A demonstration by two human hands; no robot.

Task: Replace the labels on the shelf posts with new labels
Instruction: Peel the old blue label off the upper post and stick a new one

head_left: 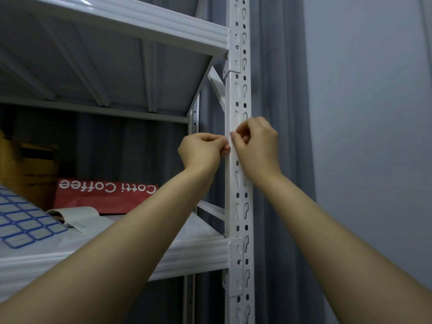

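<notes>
Seen from a head-worn camera: two bare hands raised to the white perforated shelf post, the front right upright of a metal rack. Left hand curled nearly closed just left of the post, thumb and forefinger pinched together at its edge. Right hand folded across the post's front face, fingertips bent in against the metal and almost meeting those of the left. Between the two pinches, a small pale strip, likely the label, pressed on or lifting off the post; too small and too near the paint's colour to tell which, or which hand had the firmer hold.

Left of the post and below the hands, the lower shelf, white with a ribbed front lip. On it, far left of the post, a sheet of blue-bordered labels lying flat, a curled sheet of white backing paper beside it, and a red bag printed "Cotti Coffee", the lettering upside down. Brown cardboard boxes in shadow further back. Above the hands, the ribbed underside of the upper shelf, hooked to the post by a bracket.

Behind the post, a grey curtain hanging in folds; right of it, a plain grey wall. Dim, cool room light throughout.
</notes>
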